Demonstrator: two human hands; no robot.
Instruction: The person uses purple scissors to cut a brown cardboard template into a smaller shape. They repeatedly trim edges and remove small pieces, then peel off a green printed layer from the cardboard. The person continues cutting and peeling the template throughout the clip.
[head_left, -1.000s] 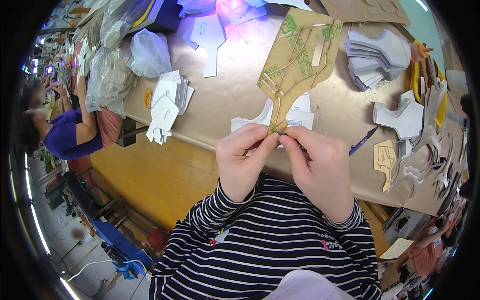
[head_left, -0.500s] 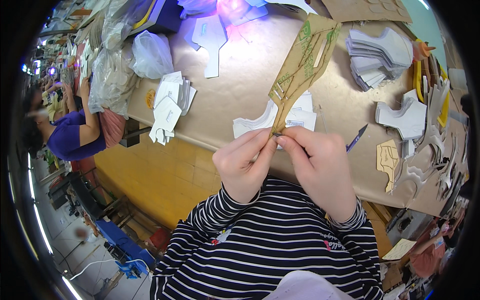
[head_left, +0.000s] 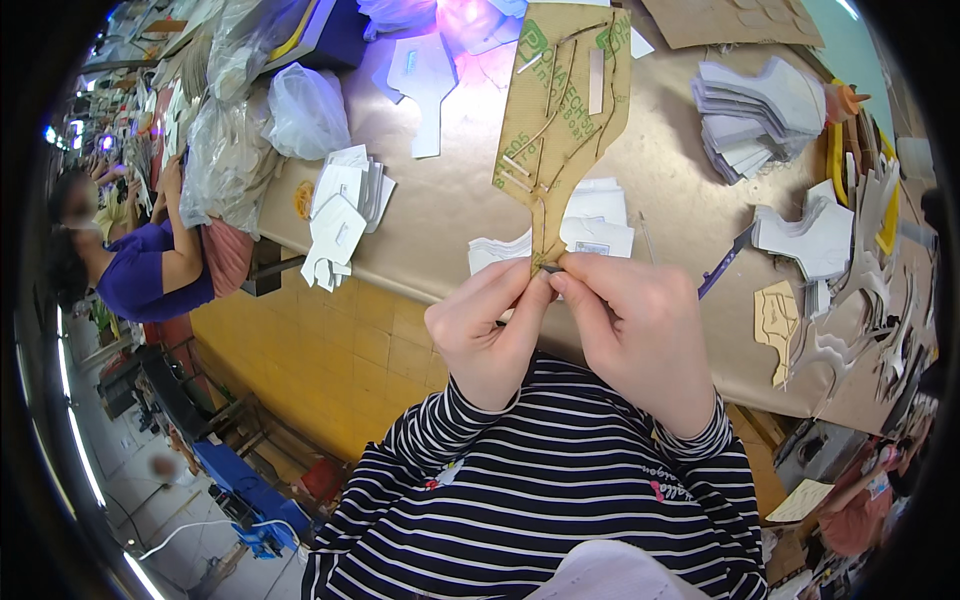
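I hold a brown cardboard template [head_left: 565,120] upright over the table; it is wide at the top, narrow at the bottom, with green printing and cut slits. My left hand [head_left: 487,333] and my right hand [head_left: 637,330] both pinch its narrow lower end with thumb and fingertips, close together and touching. Behind the template lies a small stack of white cut pieces [head_left: 590,232] on the tan table [head_left: 450,220].
White shaped pieces [head_left: 343,210] hang at the table's near edge on the left. Grey stacks [head_left: 760,110] and white stacks [head_left: 820,235] lie on the right, with a purple pen [head_left: 725,262] and a small cardboard shape [head_left: 778,315]. Plastic bags [head_left: 300,115] sit far left. A person in purple [head_left: 150,275] sits at the left.
Both hands have lifted the cardboard template higher and more upright, so it stands further up over the table. The grip at its narrow end has stayed the same.
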